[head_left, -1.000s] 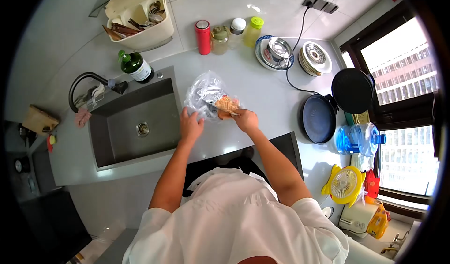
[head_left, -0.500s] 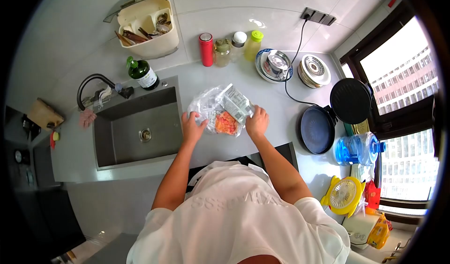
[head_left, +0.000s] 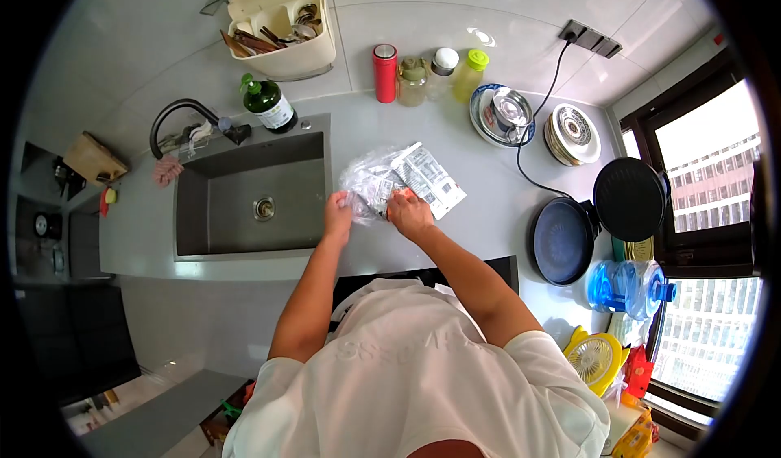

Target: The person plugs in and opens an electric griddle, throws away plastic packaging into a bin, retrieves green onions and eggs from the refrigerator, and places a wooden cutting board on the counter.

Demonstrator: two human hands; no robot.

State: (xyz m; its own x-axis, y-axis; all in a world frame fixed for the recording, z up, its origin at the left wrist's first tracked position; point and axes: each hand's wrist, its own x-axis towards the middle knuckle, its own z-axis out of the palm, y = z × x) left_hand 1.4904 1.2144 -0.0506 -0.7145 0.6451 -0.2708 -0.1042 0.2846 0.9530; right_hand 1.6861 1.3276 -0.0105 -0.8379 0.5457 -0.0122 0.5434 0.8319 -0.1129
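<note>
A clear, crumpled plastic bag (head_left: 366, 175) lies on the grey counter to the right of the sink. My left hand (head_left: 338, 215) is closed on the bag's left edge. Against the bag's right side, my right hand (head_left: 409, 212) has its fingers pressed together over an orange-red packet, mostly covered by the hand. A white printed packet (head_left: 429, 180) with dark text lies flat, partly over the bag, just beyond my right hand. What my right fingers grip is too hidden to make out.
The sink (head_left: 252, 194) with a black faucet (head_left: 183, 110) is at left. Behind stand a green soap bottle (head_left: 270, 106), a red flask (head_left: 385, 74), other bottles and stacked dishes (head_left: 572, 135). Two dark pans (head_left: 562, 241), a water jug (head_left: 625, 287) and a yellow fan (head_left: 594, 360) are at right.
The printed packet has moved right and lies flat, out of my right hand. My right hand has shifted left onto the orange-red packet. My left hand has closed on the bag. The view has shifted.
</note>
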